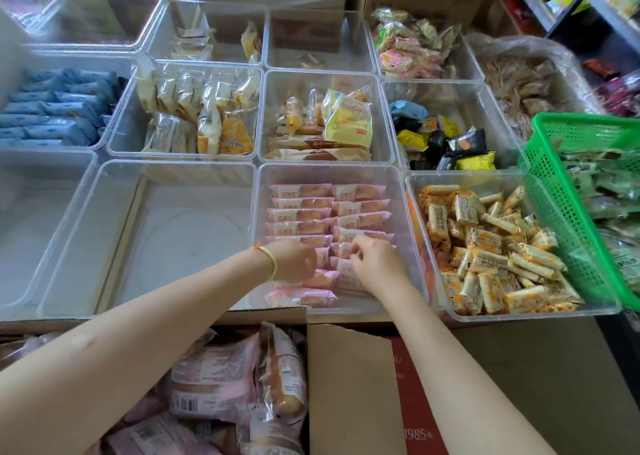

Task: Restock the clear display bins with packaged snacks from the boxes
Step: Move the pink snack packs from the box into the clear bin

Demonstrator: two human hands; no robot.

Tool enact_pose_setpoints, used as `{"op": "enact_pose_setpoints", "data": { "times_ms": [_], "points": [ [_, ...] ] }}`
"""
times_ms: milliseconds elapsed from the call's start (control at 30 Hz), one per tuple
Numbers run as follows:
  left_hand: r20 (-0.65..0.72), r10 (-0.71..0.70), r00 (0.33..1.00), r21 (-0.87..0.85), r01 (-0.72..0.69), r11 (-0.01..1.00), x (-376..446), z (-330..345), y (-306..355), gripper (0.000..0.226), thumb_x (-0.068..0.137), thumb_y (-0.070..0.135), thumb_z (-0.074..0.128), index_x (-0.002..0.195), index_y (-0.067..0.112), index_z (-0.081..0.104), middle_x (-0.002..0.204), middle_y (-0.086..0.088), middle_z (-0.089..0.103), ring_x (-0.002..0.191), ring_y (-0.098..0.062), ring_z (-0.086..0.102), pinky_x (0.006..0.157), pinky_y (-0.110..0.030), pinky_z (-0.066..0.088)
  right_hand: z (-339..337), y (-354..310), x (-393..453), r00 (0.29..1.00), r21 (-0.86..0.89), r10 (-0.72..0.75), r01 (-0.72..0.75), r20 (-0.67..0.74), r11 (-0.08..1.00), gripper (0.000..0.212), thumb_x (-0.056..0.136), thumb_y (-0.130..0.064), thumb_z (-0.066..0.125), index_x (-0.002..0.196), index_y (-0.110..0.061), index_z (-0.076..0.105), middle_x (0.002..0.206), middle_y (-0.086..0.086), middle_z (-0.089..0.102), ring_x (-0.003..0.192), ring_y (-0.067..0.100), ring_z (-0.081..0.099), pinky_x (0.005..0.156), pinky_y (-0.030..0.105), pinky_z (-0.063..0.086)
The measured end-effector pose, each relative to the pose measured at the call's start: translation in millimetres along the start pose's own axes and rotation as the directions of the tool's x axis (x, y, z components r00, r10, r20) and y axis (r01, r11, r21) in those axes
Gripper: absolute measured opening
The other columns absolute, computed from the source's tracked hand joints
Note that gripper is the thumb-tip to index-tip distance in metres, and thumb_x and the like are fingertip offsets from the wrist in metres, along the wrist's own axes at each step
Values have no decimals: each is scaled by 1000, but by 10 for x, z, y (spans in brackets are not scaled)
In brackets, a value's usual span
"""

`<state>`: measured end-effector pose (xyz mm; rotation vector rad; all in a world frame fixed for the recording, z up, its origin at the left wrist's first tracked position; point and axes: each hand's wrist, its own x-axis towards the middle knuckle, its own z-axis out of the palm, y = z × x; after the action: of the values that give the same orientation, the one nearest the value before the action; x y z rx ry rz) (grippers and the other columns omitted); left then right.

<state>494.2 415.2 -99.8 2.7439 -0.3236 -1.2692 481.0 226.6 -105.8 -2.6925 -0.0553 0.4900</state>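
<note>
Both hands work inside the clear bin (412, 246) at lower centre of the frame, where pink packs (299, 215) lie in two columns, long axes running left to right. The left hand (294, 260) is curled over the left column's near end, but what it grips is hidden. The right hand (375, 260) pinches a pack's edge in the right column. More packs wait in the open box (346, 378) at the bottom of the frame, directly below both hands and nearer the left arm, so the next fetch probably falls to it.
</note>
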Motion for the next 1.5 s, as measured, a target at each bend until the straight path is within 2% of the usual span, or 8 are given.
{"op": "enact_pose_setpoints", "data": {
  "times_ms": [67,267,533,733,1000,1200,1367,1500],
  "points": [
    [-61,85,995,8,-84,996,-387,-274,270,36,99,24,43,132,26,56,131,-2,57,111,-23,56,93,-36,50,-18,103,71,999,-160,-11,4,-43,987,18,97,-20,53,113,-18,62,109,3,64,103,27,61,82,36,50],
    [110,85,990,61,-92,994,-163,-49,220,40,101,40,36,137,31,52,130,0,57,112,-23,58,96,-37,50,254,128,122,968,-576,35,119,249,809,40,91,-22,65,129,-18,52,124,6,63,119,28,57,105,42,36],
    [79,89,993,66,-94,993,-14,-5,191,37,102,42,38,132,27,54,122,-1,60,108,-24,58,96,-38,49,179,257,300,981,-788,-191,127,13,603,21,80,-17,74,97,-19,62,95,2,68,86,21,66,73,32,49],
    [92,89,992,76,-96,992,-28,-47,237,38,104,37,35,127,15,56,112,-6,64,89,-25,57,72,-29,48,149,220,349,988,-753,-99,151,115,640,54,86,-37,72,126,-13,45,126,10,56,117,28,57,90,37,43],
    [37,27,999,-67,-24,997,-121,-124,271,36,102,32,41,127,17,62,115,-3,64,88,-19,53,68,-24,45,164,48,153,940,-540,61,138,335,830,31,102,-16,46,129,-13,60,129,7,62,117,30,60,84,33,47],
    [9,22,1000,-167,-20,986,-289,-228,258,37,102,22,44,136,16,57,131,-5,58,93,-14,52,81,-22,45,116,86,-13,970,-506,65,65,236,860,29,102,-24,45,125,-14,60,122,9,63,111,28,58,81,34,43],
    [-224,-20,974,-207,-28,978,-686,-317,341,33,102,21,43,129,17,62,130,-6,60,110,-24,59,95,-35,49,-75,69,-197,971,-359,32,57,237,931,21,101,-23,42,98,-14,61,104,7,64,89,27,55,68,30,39],
    [-590,-167,790,-467,-166,869,-1127,-252,428,27,94,14,50,105,19,75,96,0,68,81,-20,59,73,-24,46,-351,-107,-457,992,-28,-73,76,104,997,41,100,-30,48,61,-19,44,65,-1,50,66,21,51,51,29,30]
  ]
}}
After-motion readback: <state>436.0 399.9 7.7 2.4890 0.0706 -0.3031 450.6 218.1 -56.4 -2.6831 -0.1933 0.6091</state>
